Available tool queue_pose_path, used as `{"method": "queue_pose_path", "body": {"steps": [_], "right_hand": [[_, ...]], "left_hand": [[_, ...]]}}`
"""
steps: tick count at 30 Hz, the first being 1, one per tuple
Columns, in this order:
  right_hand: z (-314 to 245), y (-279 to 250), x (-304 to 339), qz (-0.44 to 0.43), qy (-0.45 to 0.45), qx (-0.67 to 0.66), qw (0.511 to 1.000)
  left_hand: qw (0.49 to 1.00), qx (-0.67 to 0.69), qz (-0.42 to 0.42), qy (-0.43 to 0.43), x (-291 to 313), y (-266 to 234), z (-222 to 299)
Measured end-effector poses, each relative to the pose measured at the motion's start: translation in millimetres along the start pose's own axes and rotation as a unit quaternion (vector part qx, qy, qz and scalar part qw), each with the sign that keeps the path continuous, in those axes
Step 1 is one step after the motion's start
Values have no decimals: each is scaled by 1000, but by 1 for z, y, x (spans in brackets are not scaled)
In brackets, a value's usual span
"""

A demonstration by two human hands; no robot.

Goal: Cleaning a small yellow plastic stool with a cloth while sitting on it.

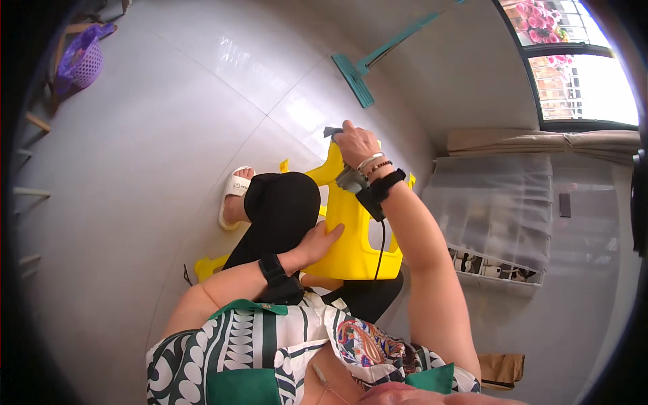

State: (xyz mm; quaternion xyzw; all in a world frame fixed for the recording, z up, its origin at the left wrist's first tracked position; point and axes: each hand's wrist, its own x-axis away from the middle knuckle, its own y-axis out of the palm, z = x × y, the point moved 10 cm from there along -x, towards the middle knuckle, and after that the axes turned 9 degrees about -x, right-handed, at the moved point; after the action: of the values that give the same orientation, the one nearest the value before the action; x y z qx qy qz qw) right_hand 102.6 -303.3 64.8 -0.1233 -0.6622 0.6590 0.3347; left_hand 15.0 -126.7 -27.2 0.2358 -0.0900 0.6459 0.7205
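Note:
A hollow yellow plastic piece [347,243] with cut-out openings stands upright between my knees; its full shape is hidden. My left hand [314,246] grips its left side, thumb on the front face, other fingers mostly out of sight. At the far top of the piece, my right hand [356,143] is closed over a dark grey, cloth-like bit [332,131] that pokes out past the fingers. Below the right wrist is another grey part [351,179]. From near there a thin black cord [383,246] hangs down across the yellow plastic.
Another yellow part [210,267] lies left of my leg. A teal flat mop [354,79] leans at the far wall. To the right stands a rack under a translucent cover [486,202], with shoes at its bottom. A purple basket [88,64] is at the far left.

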Motion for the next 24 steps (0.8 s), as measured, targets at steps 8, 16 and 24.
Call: {"method": "queue_pose_path", "body": {"steps": [8, 16, 24], "right_hand": [[61, -9, 31, 106, 106, -108, 983], [95, 22, 135, 202, 115, -234, 944], [141, 59, 214, 178, 303, -331, 876]], "left_hand": [[1000, -16, -14, -3, 1, 1, -7], [992, 115, -37, 22, -4, 0, -14], [984, 154, -90, 23, -20, -9, -18]]}}
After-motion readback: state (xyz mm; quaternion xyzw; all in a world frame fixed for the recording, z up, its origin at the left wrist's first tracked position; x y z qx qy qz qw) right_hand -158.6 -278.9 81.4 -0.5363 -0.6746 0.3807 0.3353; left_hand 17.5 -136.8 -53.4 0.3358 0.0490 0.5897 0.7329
